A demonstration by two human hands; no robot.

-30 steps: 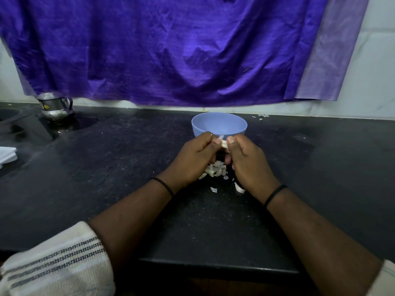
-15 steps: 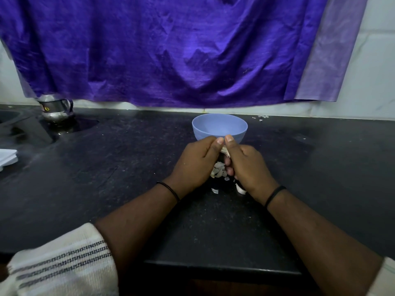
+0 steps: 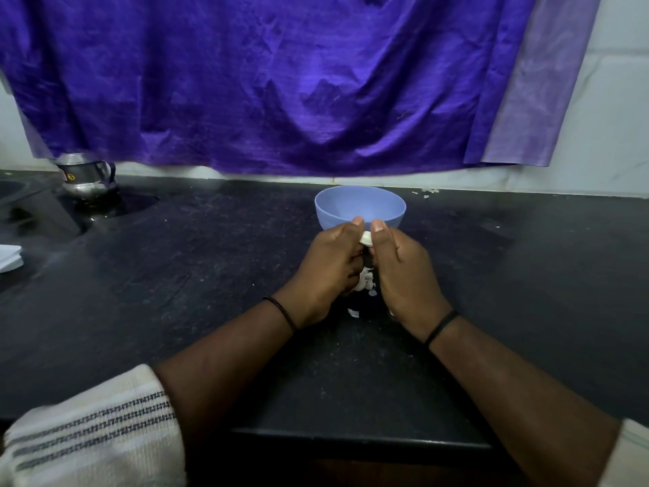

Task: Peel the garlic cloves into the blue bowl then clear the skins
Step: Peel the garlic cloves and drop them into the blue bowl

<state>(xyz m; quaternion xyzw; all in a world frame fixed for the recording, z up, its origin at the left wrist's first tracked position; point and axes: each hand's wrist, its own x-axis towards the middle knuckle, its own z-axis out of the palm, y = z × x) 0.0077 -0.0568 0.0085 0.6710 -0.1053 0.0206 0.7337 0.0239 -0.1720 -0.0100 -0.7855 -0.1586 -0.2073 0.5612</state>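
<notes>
A blue bowl (image 3: 360, 205) stands on the black counter (image 3: 175, 293), just beyond my hands. My left hand (image 3: 330, 272) and my right hand (image 3: 404, 272) meet in front of it, and both pinch one pale garlic clove (image 3: 366, 238) between thumbs and fingers. Below the hands a small pile of garlic cloves and skins (image 3: 365, 284) lies on the counter, partly hidden by my fingers. One loose skin scrap (image 3: 353, 313) lies nearer to me. The inside of the bowl is mostly out of sight.
A steel jug (image 3: 86, 175) stands at the back left by a sunken sink area. A white folded cloth (image 3: 8, 258) lies at the left edge. A purple cloth (image 3: 281, 82) hangs on the wall. A few skin bits (image 3: 426, 192) lie behind the bowl.
My thumbs, pressed together half a second ago, have drawn slightly apart, and the pale clove shows between them again. The hands stay in front of the bowl.
</notes>
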